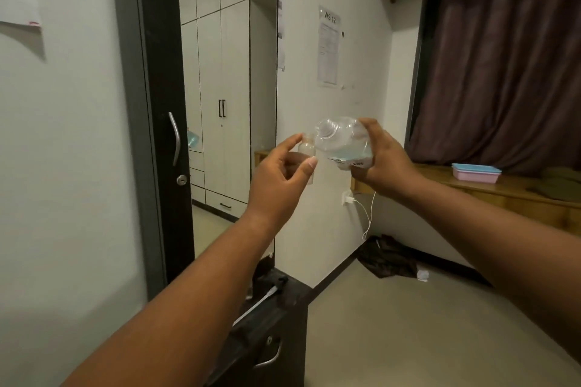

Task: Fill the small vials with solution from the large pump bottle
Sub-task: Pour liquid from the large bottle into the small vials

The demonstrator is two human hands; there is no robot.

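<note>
White wall point(361, 9); one vial point(307, 149), one bottle point(344, 143), two hands.

Large bottle point(344, 143): clear, glossy plastic, pale blue liquid visible through the wall; white printed label. Vial point(307, 149): transparent, smooth; glass or plastic cannot be told. Door handle point(175, 138): polished metal, on a dark matt door frame point(163, 78). Curtain point(503, 66): brown cloth, matt, in folds. Ledge point(518, 190): varnished wood. Containers point(476, 172) on its far edge: matt pink and blue plastic. Wall notice point(329, 47): paper.
</note>
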